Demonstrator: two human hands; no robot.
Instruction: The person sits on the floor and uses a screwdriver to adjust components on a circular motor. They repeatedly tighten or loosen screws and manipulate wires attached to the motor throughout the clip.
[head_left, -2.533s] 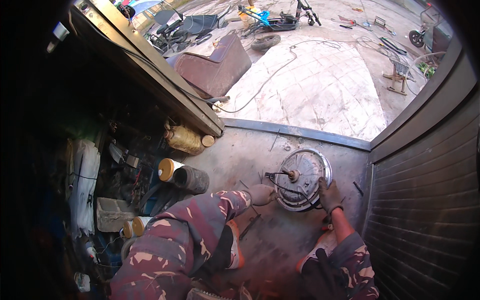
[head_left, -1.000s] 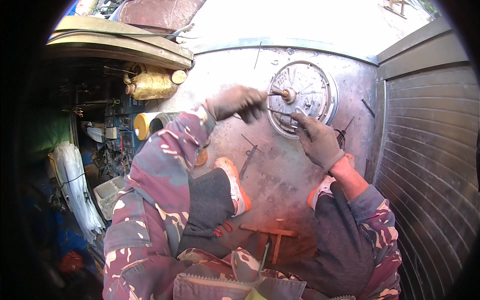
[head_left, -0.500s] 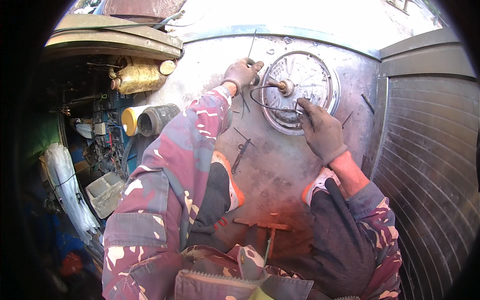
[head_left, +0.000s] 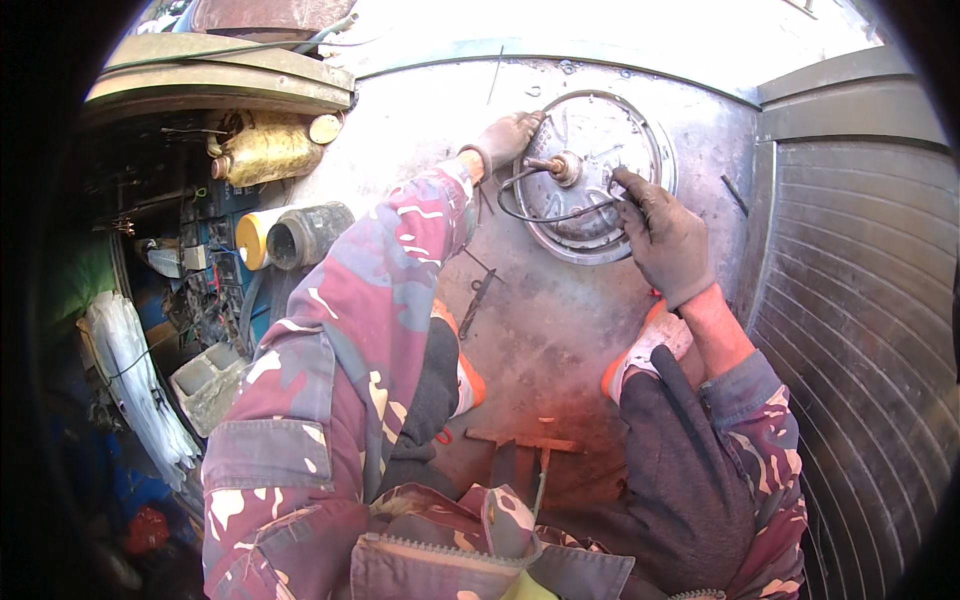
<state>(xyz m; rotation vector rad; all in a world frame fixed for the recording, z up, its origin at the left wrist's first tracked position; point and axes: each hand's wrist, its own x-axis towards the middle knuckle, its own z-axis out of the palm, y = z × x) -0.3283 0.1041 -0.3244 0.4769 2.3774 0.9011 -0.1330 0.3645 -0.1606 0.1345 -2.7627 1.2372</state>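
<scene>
A round metal wheel hub motor (head_left: pixel 600 128) lies flat on the floor ahead of me, its axle (head_left: pixel 567 168) pointing up. From the axle a black cable (head_left: pixel 540 216) loops round to the right. My gloved left hand (head_left: pixel 508 142) is closed at the hub's upper left rim, fingertips on the edge. Above the hub's right side, my gloved right hand (head_left: pixel 668 240) pinches the cable's end between thumb and fingers. Both orange-trimmed shoes rest on the floor on either side, below the hub.
A dark drill-like rod (head_left: pixel 478 303) and a T-shaped metal tool (head_left: pixel 525 441) lie nearer me. At left stand a yellowish jug (head_left: pixel 265 150), a dark canister (head_left: pixel 312 236) and a concrete block (head_left: pixel 212 385). A ribbed metal shutter (head_left: pixel 860 300) borders the right.
My left hand has moved right, from beside the hub motor onto its rim. My right hand has shifted slightly right, drawing the cable's end with it.
</scene>
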